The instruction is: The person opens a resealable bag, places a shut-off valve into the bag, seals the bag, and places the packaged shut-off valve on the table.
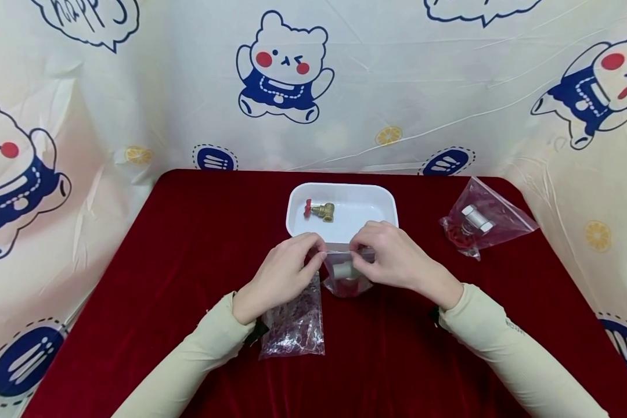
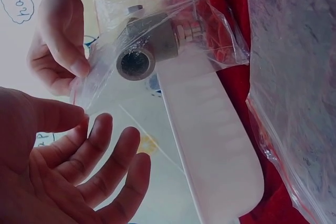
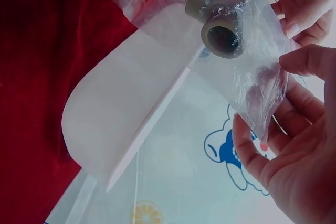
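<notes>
Both hands hold a clear zip bag (image 1: 349, 288) by its top edge, in front of the white tray. At the left end of that edge, my left hand (image 1: 284, 271) pinches the plastic between thumb and index finger. The right hand (image 1: 394, 255) pinches the edge near its other end. Inside the bag hangs a grey-looking metal valve (image 2: 152, 38), its round pipe opening facing the left wrist camera and a red handwheel (image 2: 219, 38) toward the bag's bottom. Whether the seal is closed, I cannot tell.
Behind the hands stands a white tray (image 1: 368, 203) with a brass valve (image 1: 322, 212) in it, red handle to the left. At right lies another bagged valve (image 1: 476, 219). Flat clear bags (image 1: 295, 328) lie by the left wrist on the dark red cloth (image 1: 188, 232).
</notes>
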A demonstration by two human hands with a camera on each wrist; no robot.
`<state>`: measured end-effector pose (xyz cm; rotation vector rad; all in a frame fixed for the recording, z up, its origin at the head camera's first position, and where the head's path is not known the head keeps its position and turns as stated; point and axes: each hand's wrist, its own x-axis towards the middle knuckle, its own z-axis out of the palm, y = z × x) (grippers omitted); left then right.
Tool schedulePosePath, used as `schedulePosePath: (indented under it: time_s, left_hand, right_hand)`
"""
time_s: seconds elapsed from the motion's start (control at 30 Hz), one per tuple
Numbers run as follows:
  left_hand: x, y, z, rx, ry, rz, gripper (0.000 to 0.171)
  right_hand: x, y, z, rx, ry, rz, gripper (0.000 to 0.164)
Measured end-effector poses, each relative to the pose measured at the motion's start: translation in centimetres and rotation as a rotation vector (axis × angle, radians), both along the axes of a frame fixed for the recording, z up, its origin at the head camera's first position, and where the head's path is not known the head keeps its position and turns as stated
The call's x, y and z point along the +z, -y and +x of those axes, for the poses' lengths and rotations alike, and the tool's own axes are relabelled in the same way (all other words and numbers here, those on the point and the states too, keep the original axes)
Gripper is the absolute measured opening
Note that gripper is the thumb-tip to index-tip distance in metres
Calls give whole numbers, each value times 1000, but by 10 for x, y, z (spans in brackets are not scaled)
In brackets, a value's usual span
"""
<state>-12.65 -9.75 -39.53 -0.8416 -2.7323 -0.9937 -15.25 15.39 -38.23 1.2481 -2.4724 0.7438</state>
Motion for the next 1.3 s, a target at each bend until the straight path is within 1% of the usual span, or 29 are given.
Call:
schedulePosePath:
  time_s: [0.13, 0.33, 0.63, 0.87, 1.0, 1.17, 1.3]
  left_hand:
    - [0, 0, -1, 0, -2, -1, 6]
    - [-2, -1, -2, -2, -5, 5, 6]
    - [0, -3, -1, -16, -13, 15, 6]
    - [1, 0, 1, -9, 5, 9, 6]
    - [1, 0, 1, -11, 5, 9, 6]
    - [1, 0, 0, -11, 1, 8, 6]
    - [2, 0, 0, -5, 4, 8, 6]
  right_hand:
    - [-2, 0, -1, 24, 9, 6, 7]
    - [-2, 1, 0, 31, 65, 0, 4]
    - [0, 3, 4, 41, 103, -13, 5]
    - [3, -5, 4, 3, 165, -5, 5]
    - [2, -8, 3, 10, 187, -2, 7]
    - [3, -9, 3, 10, 178, 1, 6]
    - [2, -11, 3, -28, 132, 17, 6]
